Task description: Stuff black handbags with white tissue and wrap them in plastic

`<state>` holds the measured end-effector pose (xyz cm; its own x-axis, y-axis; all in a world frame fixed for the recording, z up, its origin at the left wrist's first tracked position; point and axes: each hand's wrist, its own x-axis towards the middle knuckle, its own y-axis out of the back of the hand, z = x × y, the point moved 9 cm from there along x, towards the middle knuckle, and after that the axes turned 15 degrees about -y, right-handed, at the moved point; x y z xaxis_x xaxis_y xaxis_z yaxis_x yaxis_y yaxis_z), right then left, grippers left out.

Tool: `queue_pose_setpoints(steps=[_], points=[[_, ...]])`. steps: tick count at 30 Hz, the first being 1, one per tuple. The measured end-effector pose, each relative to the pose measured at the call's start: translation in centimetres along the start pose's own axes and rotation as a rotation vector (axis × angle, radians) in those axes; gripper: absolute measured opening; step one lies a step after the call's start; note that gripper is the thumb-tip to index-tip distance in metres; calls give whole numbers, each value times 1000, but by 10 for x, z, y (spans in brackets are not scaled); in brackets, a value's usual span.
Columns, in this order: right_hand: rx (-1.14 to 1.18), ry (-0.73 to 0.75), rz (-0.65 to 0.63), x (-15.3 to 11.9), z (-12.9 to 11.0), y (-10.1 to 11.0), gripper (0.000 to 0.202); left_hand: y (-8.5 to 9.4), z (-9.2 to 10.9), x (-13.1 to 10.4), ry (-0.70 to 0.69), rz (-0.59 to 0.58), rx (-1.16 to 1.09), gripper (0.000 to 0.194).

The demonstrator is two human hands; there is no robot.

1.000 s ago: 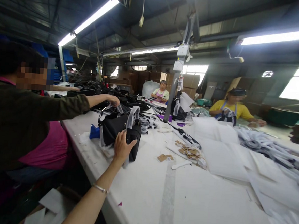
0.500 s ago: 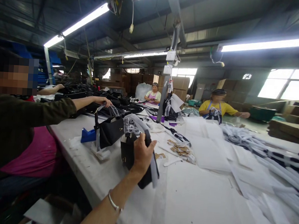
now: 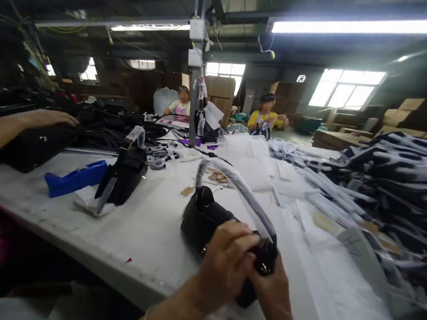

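Note:
A black handbag (image 3: 204,218) is tilted over the white table in front of me, its arched handle (image 3: 246,186) wrapped in clear film. My left hand (image 3: 224,258) grips the top edge of the bag near its right end, fingers curled over it. Close beside it, my right hand (image 3: 272,286) holds the bag's right end, next to a small gold-coloured metal fitting (image 3: 264,267). The fingertips of both hands nearly meet and partly cover the bag there.
A second black handbag (image 3: 126,173) stands left beside a blue tape dispenser (image 3: 75,177). A co-worker's hand (image 3: 51,118) rests on another black bag (image 3: 39,143). White sheets (image 3: 250,157) and brown tags (image 3: 217,176) lie beyond; wrapped black pieces (image 3: 409,178) pile up at right.
My view has turned right. The bag has come nearer, and my right hand has joined my left on it. The co-worker's hand has left the second bag, which now stands on the table.

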<state>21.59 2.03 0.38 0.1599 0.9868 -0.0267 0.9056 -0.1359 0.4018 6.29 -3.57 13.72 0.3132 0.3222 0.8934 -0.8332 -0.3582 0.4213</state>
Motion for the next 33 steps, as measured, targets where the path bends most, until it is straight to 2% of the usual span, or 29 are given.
queue_pose_setpoints(steps=[2, 3, 5, 7, 9, 11, 13, 15, 17, 18, 20, 22, 24, 26, 30, 33], points=[[121, -77, 77, 6, -2, 11, 65, 44, -36, -13, 118, 96, 218, 31], [209, -122, 72, 11, -3, 15, 65, 61, -55, -20, 198, 102, 292, 29], [401, -199, -55, 24, -5, 20, 62, 81, -82, -29, 310, 63, 340, 30], [521, -250, -249, 36, -8, 24, 59, 88, -92, -32, 338, 12, 325, 34], [531, -288, -421, 46, -6, 29, 59, 81, -92, -32, 313, -43, 308, 36], [410, -325, -495, 56, 7, 35, 64, 62, -90, -33, 283, -136, 292, 40], [189, -343, -383, 70, 25, 48, 76, 31, -93, -41, 292, -287, 245, 46], [-47, -263, -163, 82, 27, 65, 84, -3, -103, -57, 361, -479, 139, 49], [-219, -76, -9, 84, 6, 71, 78, -29, -111, -76, 453, -644, 16, 52], [-279, 32, 1, 81, -9, 68, 70, -36, -114, -82, 490, -698, -29, 54], [-368, 193, -98, 72, -39, 51, 54, -40, -119, -84, 531, -748, -49, 55], [-438, 271, -276, 63, -61, 28, 51, -32, -125, -77, 566, -744, 15, 51], [-513, 301, -417, 58, -76, 10, 61, -24, -130, -67, 601, -733, 79, 45], [-598, 336, -510, 56, -84, -5, 73, -24, -131, -59, 613, -770, 58, 41], [-727, 451, -600, 56, -89, -26, 69, -40, -125, -61, 600, -976, -242, 50], [-735, 476, -562, 55, -90, -27, 66, -48, -118, -74, 680, -1087, -569, 56]])
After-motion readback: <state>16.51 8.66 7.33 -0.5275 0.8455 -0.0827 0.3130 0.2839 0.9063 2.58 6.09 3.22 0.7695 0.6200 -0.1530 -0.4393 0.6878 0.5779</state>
